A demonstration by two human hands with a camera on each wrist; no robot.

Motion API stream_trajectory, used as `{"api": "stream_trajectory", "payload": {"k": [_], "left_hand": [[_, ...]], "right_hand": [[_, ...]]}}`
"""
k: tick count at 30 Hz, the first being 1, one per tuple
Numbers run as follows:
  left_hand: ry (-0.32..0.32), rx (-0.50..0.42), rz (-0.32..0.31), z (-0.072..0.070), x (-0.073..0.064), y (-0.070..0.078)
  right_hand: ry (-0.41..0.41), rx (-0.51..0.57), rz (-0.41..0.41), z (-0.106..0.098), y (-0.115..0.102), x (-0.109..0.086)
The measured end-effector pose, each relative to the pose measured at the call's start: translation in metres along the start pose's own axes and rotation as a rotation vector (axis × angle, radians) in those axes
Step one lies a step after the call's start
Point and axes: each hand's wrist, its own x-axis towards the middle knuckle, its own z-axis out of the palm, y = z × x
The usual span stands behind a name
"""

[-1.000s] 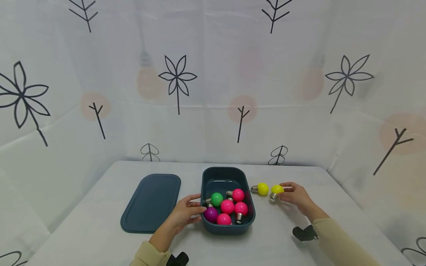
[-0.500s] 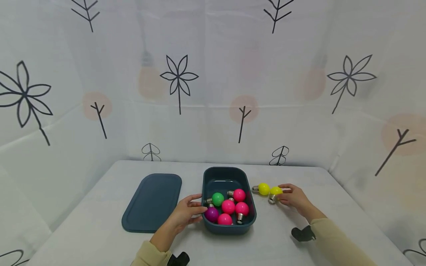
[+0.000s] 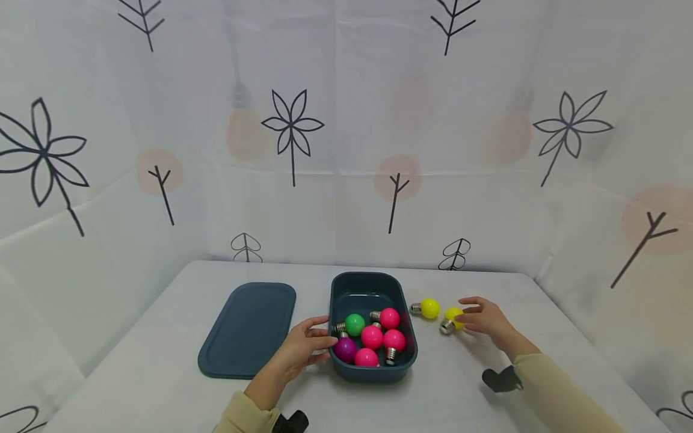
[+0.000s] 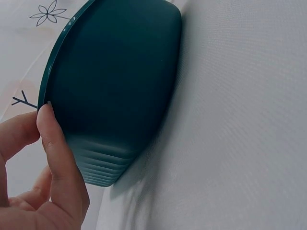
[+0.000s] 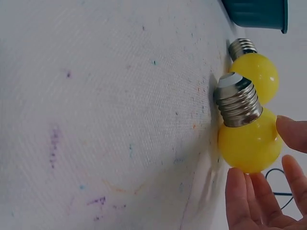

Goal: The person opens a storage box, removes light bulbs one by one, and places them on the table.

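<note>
While one yellow bulb point(image 5: 249, 146) is at the right side of the dark blue box, the right hand point(image 3: 488, 322) pinches it by the round part, with the thumb on one side and the fingertips on the other. Its metal base points down and toward the person; whether the bulb touches the table, I cannot tell. Just beside it, on the box side, a second yellow bulb point(image 3: 430, 308) lies on the table, and its base points to the box.

The box point(image 3: 370, 375) stands upright in the middle, and the left hand point(image 3: 300, 349) grips its left wall at the rim, between thumb and fingers. Inside, toward the near end, are six bulbs: one green bulb point(image 3: 355, 325), one purple bulb point(image 3: 344, 350) and four pink bulbs point(image 3: 394, 341).

To the left of the box, apart from it, a flat dark blue panel point(image 3: 249, 331) with rounded corners lies on the white table point(image 3: 433, 403). Both arms wear pale yellow sleeves point(image 3: 560, 391). Around the table hangs a white cloth point(image 3: 346, 222), printed with black flowers and twigs.
</note>
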Motion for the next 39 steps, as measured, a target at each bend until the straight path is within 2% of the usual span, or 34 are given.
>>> {"api": "stream_trajectory", "payload": {"k": [7, 19, 28, 39], "left_hand": [[-0.009, -0.013, 0.014, 0.0, 0.0, -0.002], [-0.007, -0.009, 0.009, 0.0, 0.0, -0.003], [-0.004, -0.012, 0.004, 0.0, 0.001, -0.002], [-0.004, -0.016, 0.006, 0.0, 0.003, -0.002]], "right_hand": [[-0.009, -0.045, -0.039, -0.008, -0.003, -0.002], [-0.011, -0.056, -0.048, -0.009, -0.017, -0.007], [-0.033, -0.057, -0.097, -0.001, -0.031, -0.01], [-0.048, -0.036, -0.123, 0.016, -0.047, -0.004]]}}
